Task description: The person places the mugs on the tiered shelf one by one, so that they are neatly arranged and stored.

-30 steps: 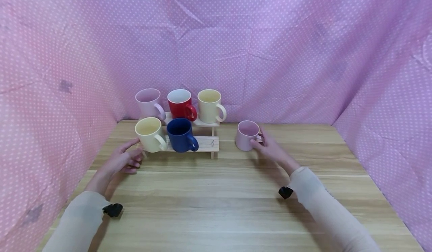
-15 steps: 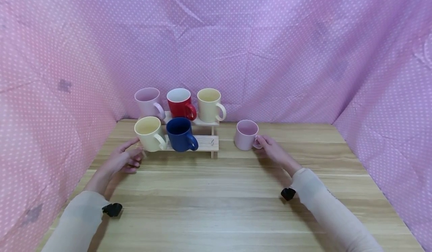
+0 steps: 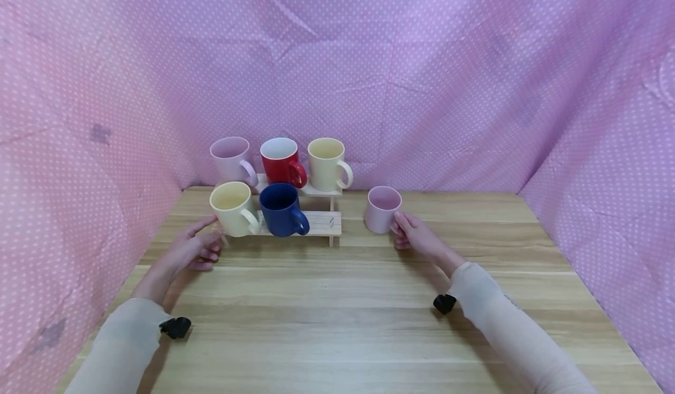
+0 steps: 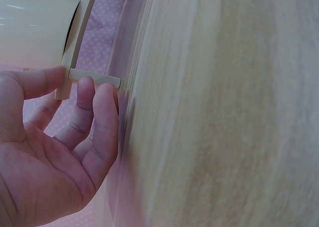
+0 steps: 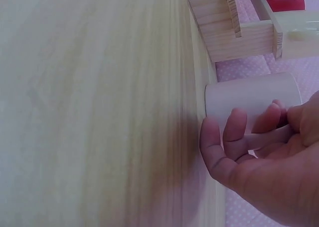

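Note:
My right hand (image 3: 419,238) pinches the handle of a pink mug (image 3: 381,209), which is upright right of a two-tier wooden stand (image 3: 324,223). In the right wrist view, the thumb and fingers close on the handle beside the pink mug's wall (image 5: 249,95), and the handle is mostly hidden. At the stand's left end, my left hand (image 3: 187,250) holds the lower board between thumb and index finger. The left wrist view shows the thumb against the board's end (image 4: 64,90), with other fingers curled by the stand's leg (image 4: 97,78).
On the lower tier stand a cream mug (image 3: 232,209) and a blue mug (image 3: 282,212); its right end is bare. The upper tier bears a pale pink mug (image 3: 230,162), a red mug (image 3: 279,168) and another cream mug (image 3: 324,168). Polka-dot cloth (image 3: 337,77) surrounds the wooden table (image 3: 327,312).
My right hand has shifted from the pink mug's side to its handle, and the mug has moved slightly left, its handle turning toward me. My left hand stays at the stand.

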Demonstrator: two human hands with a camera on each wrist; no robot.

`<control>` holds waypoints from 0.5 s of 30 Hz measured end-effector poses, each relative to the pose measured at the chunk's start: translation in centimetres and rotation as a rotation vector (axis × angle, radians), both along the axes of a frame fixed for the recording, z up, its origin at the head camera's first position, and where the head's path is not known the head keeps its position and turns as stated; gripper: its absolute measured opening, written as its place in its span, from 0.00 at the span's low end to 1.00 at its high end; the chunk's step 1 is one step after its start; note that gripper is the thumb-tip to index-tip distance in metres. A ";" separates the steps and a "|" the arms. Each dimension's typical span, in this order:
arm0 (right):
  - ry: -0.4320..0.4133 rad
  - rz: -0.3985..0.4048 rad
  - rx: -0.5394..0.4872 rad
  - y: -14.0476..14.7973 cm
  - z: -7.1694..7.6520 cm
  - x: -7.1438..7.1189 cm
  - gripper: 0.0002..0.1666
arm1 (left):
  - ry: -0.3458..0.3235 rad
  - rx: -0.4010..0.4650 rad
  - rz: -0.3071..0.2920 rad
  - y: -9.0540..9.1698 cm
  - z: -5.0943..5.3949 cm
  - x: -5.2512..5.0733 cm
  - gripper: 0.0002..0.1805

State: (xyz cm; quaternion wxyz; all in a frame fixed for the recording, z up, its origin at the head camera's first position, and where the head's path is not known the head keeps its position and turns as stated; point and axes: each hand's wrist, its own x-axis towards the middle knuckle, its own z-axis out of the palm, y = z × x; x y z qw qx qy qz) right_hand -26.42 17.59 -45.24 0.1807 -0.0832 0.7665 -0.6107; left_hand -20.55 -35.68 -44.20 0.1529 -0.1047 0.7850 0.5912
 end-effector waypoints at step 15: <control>0.002 -0.008 0.045 0.2 -0.2 0.0 0.29 | 0.000 0.009 -0.005 -0.1 -0.1 0.1 0.44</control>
